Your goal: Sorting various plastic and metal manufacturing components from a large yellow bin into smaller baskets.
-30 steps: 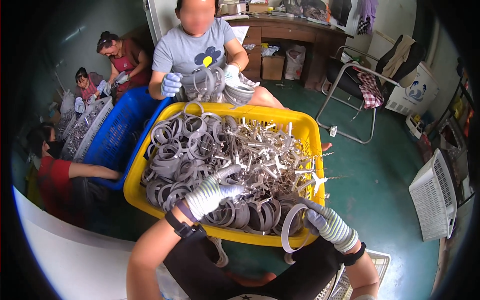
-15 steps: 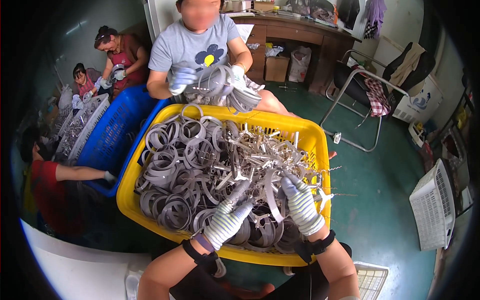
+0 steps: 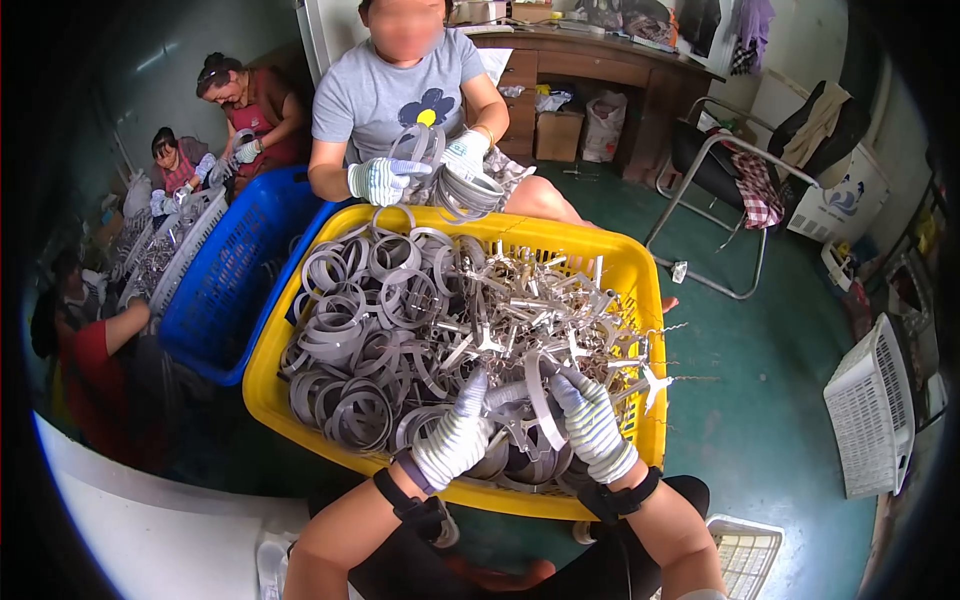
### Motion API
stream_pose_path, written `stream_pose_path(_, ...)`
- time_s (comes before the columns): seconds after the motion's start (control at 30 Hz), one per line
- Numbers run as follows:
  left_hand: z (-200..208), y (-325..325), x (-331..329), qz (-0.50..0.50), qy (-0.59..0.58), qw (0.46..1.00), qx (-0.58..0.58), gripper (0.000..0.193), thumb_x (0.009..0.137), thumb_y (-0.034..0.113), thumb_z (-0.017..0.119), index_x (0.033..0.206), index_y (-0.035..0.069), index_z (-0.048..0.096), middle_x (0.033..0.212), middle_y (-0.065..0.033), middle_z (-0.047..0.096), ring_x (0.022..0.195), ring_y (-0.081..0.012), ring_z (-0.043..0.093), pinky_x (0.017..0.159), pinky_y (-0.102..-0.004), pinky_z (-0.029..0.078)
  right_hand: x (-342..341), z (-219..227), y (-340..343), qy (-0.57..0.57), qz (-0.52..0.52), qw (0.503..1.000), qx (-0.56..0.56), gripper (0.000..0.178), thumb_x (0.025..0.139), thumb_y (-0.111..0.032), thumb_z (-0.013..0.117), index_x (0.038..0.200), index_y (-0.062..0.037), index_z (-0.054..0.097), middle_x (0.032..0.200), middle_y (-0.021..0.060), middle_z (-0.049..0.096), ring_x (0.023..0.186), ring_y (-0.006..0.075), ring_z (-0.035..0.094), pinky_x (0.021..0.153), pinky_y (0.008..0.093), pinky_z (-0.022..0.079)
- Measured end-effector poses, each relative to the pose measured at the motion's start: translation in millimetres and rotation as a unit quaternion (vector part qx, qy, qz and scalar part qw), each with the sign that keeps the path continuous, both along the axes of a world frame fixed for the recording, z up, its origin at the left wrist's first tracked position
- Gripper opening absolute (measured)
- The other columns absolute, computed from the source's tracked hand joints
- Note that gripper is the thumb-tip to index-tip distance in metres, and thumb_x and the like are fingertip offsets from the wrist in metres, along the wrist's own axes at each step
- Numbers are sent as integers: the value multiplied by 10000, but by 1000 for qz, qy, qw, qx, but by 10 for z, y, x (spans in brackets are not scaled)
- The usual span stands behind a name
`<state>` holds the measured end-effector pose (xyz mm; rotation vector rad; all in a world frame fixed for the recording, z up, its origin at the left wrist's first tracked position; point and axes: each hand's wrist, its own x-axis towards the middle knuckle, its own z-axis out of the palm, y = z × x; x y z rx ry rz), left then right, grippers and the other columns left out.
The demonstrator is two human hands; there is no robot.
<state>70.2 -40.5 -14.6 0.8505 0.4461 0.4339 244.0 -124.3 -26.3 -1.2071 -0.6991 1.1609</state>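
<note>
Grey metal rings (image 3: 362,420) and silver three-armed metal brackets (image 3: 486,338) with thin wavy wires fill a yellow basket (image 3: 262,365) before me. My right hand (image 3: 597,430), in a striped glove with grey fingertips, pinches a flat grey ring (image 3: 541,395) by its right edge, above the pile. My left hand (image 3: 455,432), gloved alike, is just left of that ring. Its forefinger points up and its thumb reaches toward the ring, apart from the finger. Whether the thumb touches the ring I cannot tell.
Across the basket a person's gloved hands (image 3: 388,180) hold a stack of rings (image 3: 467,192). To the left are a blue basket (image 3: 232,270), a white crate (image 3: 190,245) of metal parts and other people working. A chair (image 3: 715,200) and a white basket (image 3: 868,420) stand right.
My left hand has turned more upright, its thumb now stretched toward the ring. The right hand keeps the ring nearly in place. Across from me, the person's hands have lowered toward the basket.
</note>
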Motion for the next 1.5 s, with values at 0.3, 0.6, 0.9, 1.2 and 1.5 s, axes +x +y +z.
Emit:
stream_pose_path(0.3,-238,-82,7,2,-76,992,-100,518,984,414,526,1313,17,576,1297,-136,614,1228,-232,558,1069,-371,407,42,-184,-47,122,-73,980,137,259,969,-94,605,1214,-11,622,1022,46,676,852,90,643,724,198,544)
stream_pose_path(0.6,-139,-104,42,-3,38,999,-25,598,993,451,518,1448,72,440,1400,-42,526,1274,-155,496,1090,-335,364,291,24,-73,-356,30,933,-49,299,958,-136,568,1207,2,657,884,113,722,799,161,668,768,290,520)
stream_pose_path(0.9,121,-109,-55,-30,-7,994,104,803,894,388,647,1516,34,283,1449,-116,434,1345,-211,407,1063,-349,396,86,348,-263,-166,28,986,0,323,982,-144,556,1271,-19,629,894,12,678,761,88,602,680,230,466)
stream_pose_path(1.2,152,-96,-10,19,9,995,98,778,903,326,624,1517,10,267,1419,-108,486,1325,-214,442,1135,-359,302,158,289,-248,216,166,959,75,688,947,-431,598,1464,-33,383,1330,164,552,1048,250,637,893,369,539)
stream_pose_path(1.5,405,-235,-31,9,28,988,149,863,898,297,627,1548,-7,147,1455,-132,438,1327,-221,417,1134,-357,295,212,309,-248,280,182,942,14,588,950,-360,588,1413,-24,452,1303,154,577,957,229,646,852,341,539)
